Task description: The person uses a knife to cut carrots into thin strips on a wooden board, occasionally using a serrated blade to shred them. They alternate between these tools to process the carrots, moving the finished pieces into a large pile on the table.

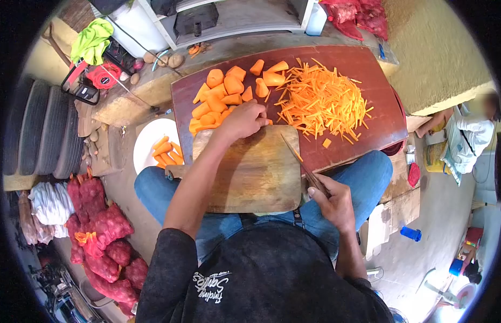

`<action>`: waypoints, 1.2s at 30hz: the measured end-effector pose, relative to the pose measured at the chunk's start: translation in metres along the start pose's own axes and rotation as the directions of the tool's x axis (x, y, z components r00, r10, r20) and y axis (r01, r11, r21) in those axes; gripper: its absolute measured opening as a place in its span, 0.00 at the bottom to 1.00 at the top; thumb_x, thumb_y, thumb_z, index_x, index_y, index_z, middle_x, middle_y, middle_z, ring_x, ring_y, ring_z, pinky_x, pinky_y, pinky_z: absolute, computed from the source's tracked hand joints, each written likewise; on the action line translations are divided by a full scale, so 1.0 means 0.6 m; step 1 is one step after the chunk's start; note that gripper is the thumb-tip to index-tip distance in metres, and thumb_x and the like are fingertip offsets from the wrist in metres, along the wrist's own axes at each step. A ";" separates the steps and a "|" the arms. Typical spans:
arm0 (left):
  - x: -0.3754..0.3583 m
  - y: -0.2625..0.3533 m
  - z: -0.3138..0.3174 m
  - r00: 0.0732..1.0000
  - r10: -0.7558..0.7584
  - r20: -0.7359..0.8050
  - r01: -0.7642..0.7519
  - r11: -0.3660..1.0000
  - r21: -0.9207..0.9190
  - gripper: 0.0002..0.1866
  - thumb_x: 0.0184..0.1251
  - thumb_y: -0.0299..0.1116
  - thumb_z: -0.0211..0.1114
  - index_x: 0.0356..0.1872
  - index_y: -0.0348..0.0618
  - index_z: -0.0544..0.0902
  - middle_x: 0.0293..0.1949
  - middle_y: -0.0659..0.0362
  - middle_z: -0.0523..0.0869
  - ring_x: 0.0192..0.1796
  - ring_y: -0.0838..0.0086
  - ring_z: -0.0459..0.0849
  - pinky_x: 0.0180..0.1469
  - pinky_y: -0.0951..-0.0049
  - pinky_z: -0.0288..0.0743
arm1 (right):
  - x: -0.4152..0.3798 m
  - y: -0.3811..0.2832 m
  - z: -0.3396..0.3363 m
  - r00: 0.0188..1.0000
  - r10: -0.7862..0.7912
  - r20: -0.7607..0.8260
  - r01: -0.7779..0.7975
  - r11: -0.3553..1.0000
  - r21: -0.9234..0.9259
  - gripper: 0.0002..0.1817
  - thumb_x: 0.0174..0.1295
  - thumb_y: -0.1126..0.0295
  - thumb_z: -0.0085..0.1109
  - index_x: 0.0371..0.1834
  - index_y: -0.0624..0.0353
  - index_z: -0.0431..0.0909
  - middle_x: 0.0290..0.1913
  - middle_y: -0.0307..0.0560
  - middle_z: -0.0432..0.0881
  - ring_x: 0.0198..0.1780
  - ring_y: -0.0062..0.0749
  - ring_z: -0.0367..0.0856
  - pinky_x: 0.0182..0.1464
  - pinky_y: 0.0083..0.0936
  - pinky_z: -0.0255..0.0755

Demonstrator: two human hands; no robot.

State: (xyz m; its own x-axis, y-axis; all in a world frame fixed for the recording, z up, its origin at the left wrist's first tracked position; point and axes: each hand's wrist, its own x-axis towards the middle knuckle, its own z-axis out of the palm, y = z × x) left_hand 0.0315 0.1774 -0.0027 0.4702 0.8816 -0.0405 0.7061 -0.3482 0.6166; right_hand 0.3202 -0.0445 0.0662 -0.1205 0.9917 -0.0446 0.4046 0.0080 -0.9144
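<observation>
My right hand [336,203] is closed round the handle of a knife [310,171]. Its blade points away from me over the right edge of a worn wooden cutting board [253,177], with a strip of orange along it. At the board's far edge, my left hand [245,121] has its fingers curled together; a bit of orange carrot shows at the fingertips, mostly hidden by them. Beyond that hand lie thick peeled carrot chunks [215,99] in a cluster. To their right is a large heap of carrot sticks [323,102], with one small piece [326,143] lying apart.
The board rests across my lap against a dark red tabletop [363,62]. A white bowl [145,142] on the left holds carrots [167,151]. Red mesh sacks [108,258] and stacked tyres [43,126] stand farther left. Another person [474,132] is at the right.
</observation>
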 end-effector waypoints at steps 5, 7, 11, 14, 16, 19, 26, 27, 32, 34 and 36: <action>-0.011 0.001 -0.028 0.997 -0.047 0.069 0.063 0.966 -0.252 0.12 0.70 0.27 0.80 0.51 0.35 0.92 0.53 0.51 0.93 0.55 0.63 0.92 0.56 0.63 0.85 | -0.001 -0.002 0.004 1.000 0.009 0.020 -0.009 0.999 -0.034 0.17 0.74 0.74 0.75 0.63 0.69 0.87 0.42 0.60 0.91 0.41 0.37 0.91 0.48 0.34 0.83; -0.035 0.011 -0.036 0.996 -0.055 -0.069 0.032 0.953 -0.301 0.13 0.68 0.24 0.80 0.52 0.35 0.92 0.52 0.51 0.93 0.53 0.63 0.92 0.55 0.64 0.84 | -0.001 -0.001 0.008 1.000 -0.005 0.011 0.005 1.000 -0.026 0.18 0.73 0.74 0.75 0.63 0.69 0.88 0.42 0.60 0.91 0.41 0.36 0.91 0.48 0.34 0.83; -0.118 0.029 -0.034 0.917 -0.070 -0.392 -0.076 0.936 -0.344 0.15 0.67 0.22 0.79 0.54 0.35 0.92 0.47 0.52 0.91 0.50 0.62 0.90 0.56 0.64 0.83 | -0.003 -0.012 0.010 0.999 0.039 0.034 -0.040 0.999 0.009 0.17 0.73 0.75 0.75 0.62 0.69 0.88 0.42 0.57 0.92 0.42 0.30 0.90 0.48 0.33 0.83; -0.185 0.034 0.020 0.844 -0.249 -0.476 -0.053 0.843 -0.535 0.15 0.67 0.22 0.79 0.54 0.37 0.92 0.49 0.53 0.91 0.53 0.61 0.89 0.60 0.63 0.82 | -0.006 -0.016 0.018 0.994 0.070 0.079 -0.077 0.993 0.089 0.18 0.78 0.73 0.70 0.66 0.69 0.88 0.38 0.40 0.86 0.36 0.18 0.80 0.40 0.24 0.75; -0.226 0.048 0.051 0.818 -0.250 -0.518 -0.016 0.891 -0.454 0.14 0.68 0.23 0.79 0.53 0.39 0.92 0.48 0.53 0.89 0.54 0.58 0.87 0.60 0.60 0.80 | -0.007 -0.014 0.026 0.988 0.088 0.129 -0.107 0.982 0.156 0.19 0.81 0.71 0.67 0.69 0.68 0.87 0.35 0.32 0.82 0.32 0.12 0.74 0.34 0.19 0.71; -0.266 0.067 0.072 0.837 -0.016 -0.547 0.015 1.000 -0.005 0.15 0.66 0.25 0.78 0.54 0.42 0.91 0.46 0.53 0.86 0.53 0.53 0.83 0.58 0.53 0.75 | -0.001 -0.022 0.039 0.965 0.149 0.214 -0.195 0.957 0.215 0.19 0.84 0.69 0.65 0.71 0.68 0.85 0.34 0.33 0.80 0.31 0.14 0.75 0.33 0.20 0.71; -0.250 0.103 0.032 0.953 0.141 -0.268 -0.039 0.935 0.354 0.26 0.59 0.24 0.73 0.62 0.45 0.88 0.50 0.51 0.85 0.56 0.52 0.81 0.60 0.51 0.73 | 0.004 -0.040 0.059 0.936 0.230 0.268 -0.295 0.925 0.237 0.19 0.86 0.70 0.62 0.74 0.68 0.82 0.37 0.37 0.80 0.31 0.16 0.76 0.33 0.22 0.74; -0.243 0.102 0.029 0.956 0.149 -0.252 -0.052 0.934 0.353 0.26 0.59 0.24 0.72 0.62 0.44 0.88 0.50 0.51 0.85 0.56 0.52 0.81 0.60 0.50 0.73 | 0.004 -0.042 0.059 0.930 0.252 0.267 -0.318 0.916 0.245 0.19 0.86 0.70 0.61 0.74 0.68 0.82 0.38 0.37 0.80 0.31 0.16 0.76 0.33 0.22 0.74; -0.243 0.098 0.033 0.894 0.110 -0.434 -0.090 0.994 0.068 0.20 0.65 0.22 0.73 0.59 0.39 0.88 0.48 0.48 0.85 0.52 0.51 0.84 0.57 0.51 0.79 | -0.002 -0.032 0.053 0.932 0.255 0.259 -0.328 0.898 0.295 0.19 0.87 0.70 0.61 0.74 0.67 0.82 0.39 0.36 0.80 0.30 0.17 0.75 0.33 0.22 0.73; -0.263 0.098 0.043 0.854 0.040 -0.518 -0.091 0.993 -0.074 0.16 0.68 0.20 0.75 0.57 0.36 0.89 0.46 0.48 0.86 0.49 0.51 0.86 0.54 0.53 0.82 | -0.004 -0.031 0.056 0.936 0.235 0.262 -0.305 0.912 0.273 0.20 0.86 0.70 0.61 0.74 0.67 0.82 0.38 0.36 0.80 0.30 0.16 0.75 0.33 0.21 0.73; -0.284 0.098 0.057 0.806 0.005 -0.591 -0.101 0.986 -0.129 0.14 0.70 0.20 0.77 0.55 0.35 0.90 0.46 0.48 0.87 0.47 0.53 0.88 0.50 0.57 0.84 | -0.004 -0.037 0.057 0.940 0.205 0.273 -0.272 0.932 0.239 0.20 0.86 0.71 0.62 0.75 0.67 0.82 0.38 0.36 0.79 0.30 0.15 0.74 0.33 0.20 0.72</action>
State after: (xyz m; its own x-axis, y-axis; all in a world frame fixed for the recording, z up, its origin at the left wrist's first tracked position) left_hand 0.0107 -0.0043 0.0135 0.0698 0.8976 0.4353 0.5808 -0.3913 0.7139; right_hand 0.2808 -0.0516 0.0727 -0.2775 0.8989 -0.3389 0.1937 -0.2932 -0.9362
